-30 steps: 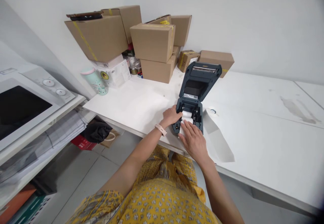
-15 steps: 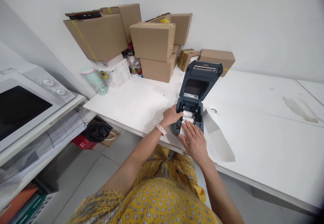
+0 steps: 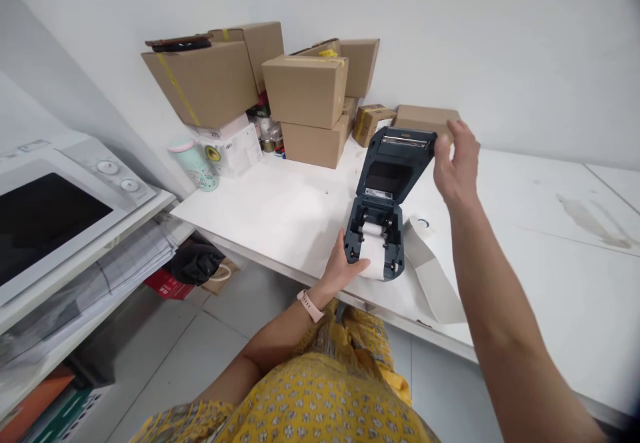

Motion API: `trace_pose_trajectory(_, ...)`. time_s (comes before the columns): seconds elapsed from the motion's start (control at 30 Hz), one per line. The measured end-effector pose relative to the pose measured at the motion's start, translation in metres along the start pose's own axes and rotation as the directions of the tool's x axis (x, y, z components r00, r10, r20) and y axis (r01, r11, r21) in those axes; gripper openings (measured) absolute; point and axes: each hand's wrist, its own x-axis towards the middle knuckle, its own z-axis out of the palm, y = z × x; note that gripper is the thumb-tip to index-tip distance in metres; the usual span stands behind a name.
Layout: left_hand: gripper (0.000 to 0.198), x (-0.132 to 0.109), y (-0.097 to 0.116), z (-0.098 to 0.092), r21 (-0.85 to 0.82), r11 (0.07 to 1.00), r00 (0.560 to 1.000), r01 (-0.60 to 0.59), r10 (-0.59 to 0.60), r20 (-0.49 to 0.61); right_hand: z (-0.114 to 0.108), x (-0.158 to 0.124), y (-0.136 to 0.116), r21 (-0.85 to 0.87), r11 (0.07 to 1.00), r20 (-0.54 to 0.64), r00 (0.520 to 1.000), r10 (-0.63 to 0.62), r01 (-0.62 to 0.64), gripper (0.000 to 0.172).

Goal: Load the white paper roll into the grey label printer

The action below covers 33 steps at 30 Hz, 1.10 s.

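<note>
A dark blue-grey label printer stands at the table's front edge with its lid raised. A small white paper roll lies in its bay, and a paper strip runs from it over the front. My left hand grips the printer's front left corner, its thumb pressing on the strip and its fingers along the side. At the lid's upper right corner is my right hand; thumb and fingers are apart, and the thumb is at the lid's edge. Whether it touches the lid, I cannot tell.
A loose white paper strip lies right of the printer. Cardboard boxes are stacked against the wall, beside a mint tumbler. A microwave sits on a shelf unit at left.
My right hand has left the paper strip and risen to the lid's upper right corner. My left hand has slid toward the printer's front, its thumb now on the strip.
</note>
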Motion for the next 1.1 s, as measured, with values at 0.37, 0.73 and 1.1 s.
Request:
trace_pose_trajectory(0.37,0.114,-0.014,-0.014,-0.001,-0.223,0.974,0.998,-0.049,0.056,0.027,0.000,-0.080,-0.028,0.163,0.981,-0.074,0.993,-0.090,0.101,0.042)
trace_pose_trajectory(0.73,0.124,-0.024,-0.019,0.008,-0.244,0.967,0.997,-0.078,0.081,0.004,0.018,-0.243,-0.009,-0.006,0.952,-0.009,0.952,-0.307,0.307,0.049)
trace_pose_trajectory(1.1,0.086,-0.005,-0.001,0.017,-0.412,0.911,0.983,0.008,-0.083,-0.164,0.039,-0.259,-0.009,0.130,0.979,-0.147,0.980,-0.137,0.156,0.050)
